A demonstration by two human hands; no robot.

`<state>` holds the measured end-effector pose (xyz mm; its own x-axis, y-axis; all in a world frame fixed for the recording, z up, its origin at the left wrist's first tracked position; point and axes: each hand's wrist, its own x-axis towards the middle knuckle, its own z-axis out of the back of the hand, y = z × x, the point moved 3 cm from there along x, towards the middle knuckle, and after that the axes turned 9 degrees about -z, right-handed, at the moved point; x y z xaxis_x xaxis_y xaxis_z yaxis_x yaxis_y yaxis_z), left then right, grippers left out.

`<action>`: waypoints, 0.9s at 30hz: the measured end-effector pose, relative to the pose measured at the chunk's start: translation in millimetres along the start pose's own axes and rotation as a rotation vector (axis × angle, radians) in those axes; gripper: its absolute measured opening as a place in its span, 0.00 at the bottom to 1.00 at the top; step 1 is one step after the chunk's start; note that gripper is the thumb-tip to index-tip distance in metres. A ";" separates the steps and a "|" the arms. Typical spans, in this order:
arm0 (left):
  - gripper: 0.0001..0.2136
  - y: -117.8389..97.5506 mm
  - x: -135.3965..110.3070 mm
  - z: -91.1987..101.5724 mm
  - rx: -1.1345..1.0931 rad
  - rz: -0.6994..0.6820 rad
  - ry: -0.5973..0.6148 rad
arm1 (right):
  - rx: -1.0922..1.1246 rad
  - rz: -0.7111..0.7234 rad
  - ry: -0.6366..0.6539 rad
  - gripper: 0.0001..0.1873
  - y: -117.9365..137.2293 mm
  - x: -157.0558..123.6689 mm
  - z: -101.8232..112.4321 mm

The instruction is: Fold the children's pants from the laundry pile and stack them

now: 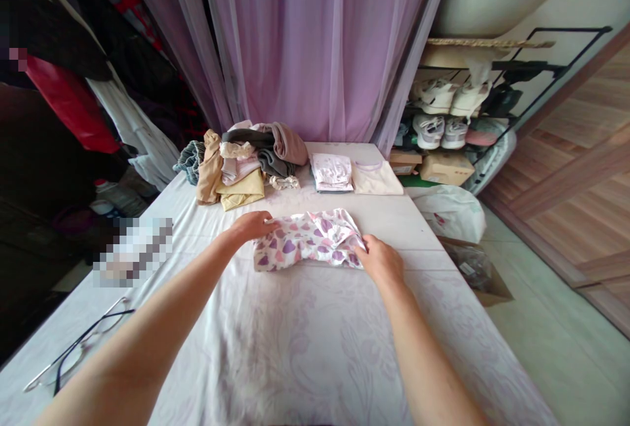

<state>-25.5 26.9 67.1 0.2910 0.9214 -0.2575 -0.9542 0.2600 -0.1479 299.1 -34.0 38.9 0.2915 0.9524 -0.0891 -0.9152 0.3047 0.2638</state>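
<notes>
Head view, person bent over a bed. Left hand [253, 226] half open, fingers [270, 220] at the left end of a folded heart-print shirt [308, 242], touching the cloth; can't tell if they're pinching it. Right hand [381, 260] open and lying nearly flat, fingers [361, 252] on the shirt's right corner, no clear grip.

Shirt lies flat on the bed [295, 347] between both hands, just ahead of the person, long axis running left to right across the bed. Top edge rumpled and bunched in the middle.

Farther ahead, a messy clothes pile [246, 157] sits near the head of the bed. Just right of it, a folded pale stack [332, 172], then a cream top [377, 178] beside that. Glasses [79, 347] lie near the bed's left edge, well apart from the hands. Purple curtain [295, 39] hangs behind the bed. Off the right side: white bag [447, 213], cardboard box [477, 268], and shoes [443, 111] on a rack [541, 68].
</notes>
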 end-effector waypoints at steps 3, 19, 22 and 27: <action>0.22 8.0 -6.6 4.8 0.122 0.005 0.104 | -0.035 0.050 0.027 0.15 4.3 -2.4 0.1; 0.22 -100.7 11.2 -5.8 0.237 -0.375 -0.211 | 0.235 0.264 -0.260 0.11 3.5 -19.0 -23.9; 0.16 -104.5 29.5 -9.5 0.148 -0.402 -0.108 | 0.282 0.275 -0.261 0.14 -3.2 -16.8 -25.6; 0.17 -97.0 51.6 -11.6 -0.091 -0.206 -0.114 | 0.328 0.234 -0.252 0.18 -12.5 -7.1 -30.0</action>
<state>82.9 45.9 57.1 0.4638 0.8798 -0.1042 -0.8640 0.4232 -0.2727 300.1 -44.8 7.4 0.1832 0.9549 0.2337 -0.8400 0.0285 0.5419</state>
